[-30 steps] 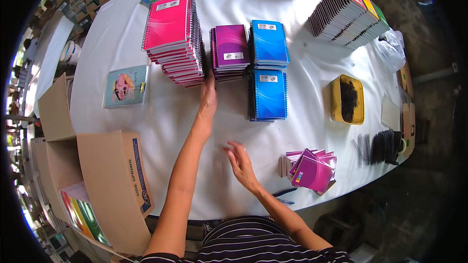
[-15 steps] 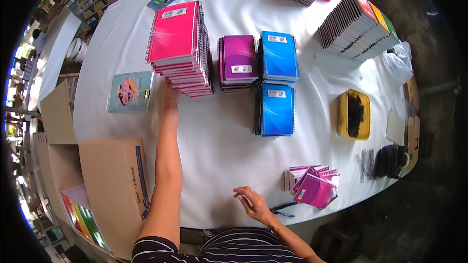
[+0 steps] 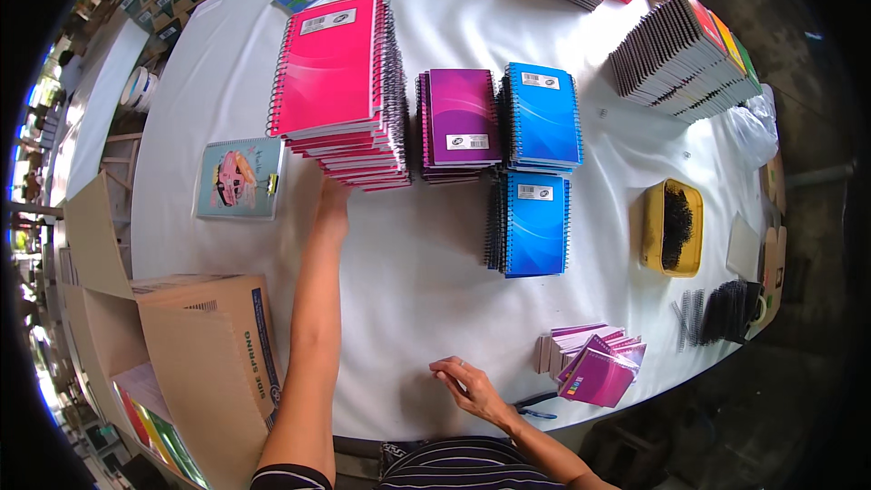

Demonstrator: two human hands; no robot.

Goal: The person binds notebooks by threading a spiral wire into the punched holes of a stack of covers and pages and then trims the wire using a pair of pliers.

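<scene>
Reaching far across the white table (image 3: 435, 263), left hand (image 3: 333, 206) presses fingers against the near bottom edge of the tall pink notebook stack (image 3: 337, 82), gripping nothing yet; stack lies directly ahead; right hand (image 3: 463, 381) rests open, empty, well apart.

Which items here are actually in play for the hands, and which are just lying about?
In play:
- left hand at the base of the tall pink notebook stack
- right hand resting on the white table

Lying about:
- purple notebook stack
- two blue notebook stacks
- yellow tray
- cardboard box
- illustrated notebook
</scene>
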